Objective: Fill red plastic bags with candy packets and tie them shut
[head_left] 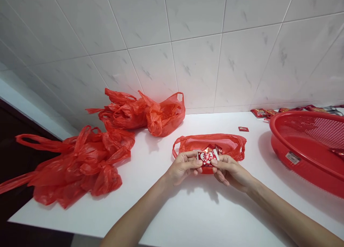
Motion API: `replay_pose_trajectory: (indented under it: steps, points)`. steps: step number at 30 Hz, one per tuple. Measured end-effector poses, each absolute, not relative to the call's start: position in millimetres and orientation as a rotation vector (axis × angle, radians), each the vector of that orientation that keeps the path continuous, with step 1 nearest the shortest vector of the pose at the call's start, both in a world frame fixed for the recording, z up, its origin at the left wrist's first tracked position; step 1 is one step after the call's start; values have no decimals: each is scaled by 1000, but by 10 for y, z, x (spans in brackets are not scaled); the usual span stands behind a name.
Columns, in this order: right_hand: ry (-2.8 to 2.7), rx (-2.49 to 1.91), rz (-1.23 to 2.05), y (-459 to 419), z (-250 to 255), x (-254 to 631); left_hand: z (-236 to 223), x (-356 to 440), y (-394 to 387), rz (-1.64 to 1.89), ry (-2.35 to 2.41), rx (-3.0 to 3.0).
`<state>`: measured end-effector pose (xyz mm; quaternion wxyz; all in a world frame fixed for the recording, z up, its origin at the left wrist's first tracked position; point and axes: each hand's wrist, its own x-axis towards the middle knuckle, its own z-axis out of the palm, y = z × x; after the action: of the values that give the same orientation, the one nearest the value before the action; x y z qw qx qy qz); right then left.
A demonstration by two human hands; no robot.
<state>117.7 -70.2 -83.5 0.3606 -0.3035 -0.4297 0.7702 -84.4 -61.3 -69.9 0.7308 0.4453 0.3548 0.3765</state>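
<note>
Between both hands is a small red packet (207, 157) with white printing, its face turned toward me. My left hand (188, 164) pinches its left end, thumb on top. My right hand (228, 167) grips the right end the same way. Just behind the packet, an opened red plastic bag (228, 143) lies on the white table with a few small wrapped packets (218, 149) inside. My hands cover the bag's front part.
Filled red plastic bags (77, 168) lie at the left, and more bags (139, 112) rest by the tiled wall. A red basket (295, 143) stands at the right. A small red packet (243, 129) and several snack packets (264, 113) lie near the wall.
</note>
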Motion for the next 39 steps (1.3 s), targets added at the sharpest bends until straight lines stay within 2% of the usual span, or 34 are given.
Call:
replay_pose_trajectory:
  steps: [6, 11, 17, 26, 35, 39]
  points:
    - [-1107, -833, 1913, -695, -795, 1196, -761, -838, -636, 1075, 930, 1160]
    - [-1155, -871, 1871, -693, -783, 1196, -764, -839, -662, 1048, 913, 1335]
    - [-1264, -875, 1538, -723, -772, 1190, -748, -832, -637, 1098, 955, 1190]
    - [-1412, -945, 1279, -671, -826, 1220, -715, -846, -646, 1019, 899, 1083]
    - [-1319, -850, 1356, -698, -797, 1167, -684, -843, -658, 935, 745, 1163]
    - [-1310, -879, 1349, -706, -795, 1177, -752, -832, -643, 998, 851, 1140]
